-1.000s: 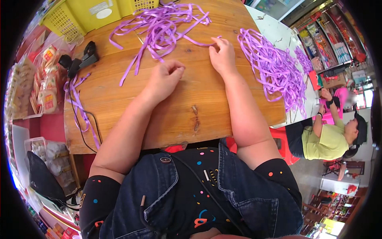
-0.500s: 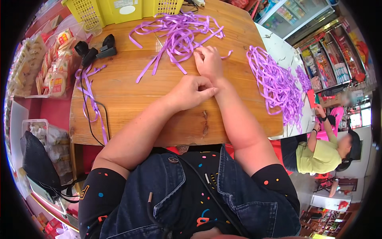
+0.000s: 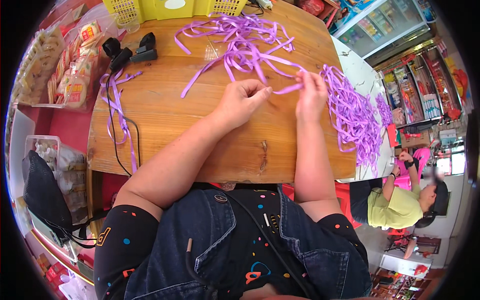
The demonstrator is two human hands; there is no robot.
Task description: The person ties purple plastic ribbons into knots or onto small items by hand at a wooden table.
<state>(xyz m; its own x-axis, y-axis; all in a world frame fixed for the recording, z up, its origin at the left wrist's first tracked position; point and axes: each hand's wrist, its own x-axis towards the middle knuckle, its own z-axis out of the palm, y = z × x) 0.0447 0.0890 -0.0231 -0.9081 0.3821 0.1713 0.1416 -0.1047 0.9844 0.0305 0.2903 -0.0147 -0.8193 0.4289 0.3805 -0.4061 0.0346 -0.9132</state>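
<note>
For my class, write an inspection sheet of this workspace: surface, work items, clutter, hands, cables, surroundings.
Surface: wooden table, knots visible.
Work items: purple ribbon pile at far middle; ribbon heap at right; ribbon strip between the hands.
Clutter: yellow basket at far edge; black device at left.
Hands: right hand pinches the strip; left hand close by, grip unclear.
Cables: black cable near table's left side.
Surroundings: packaged food left; person and glass cabinet right.
</note>
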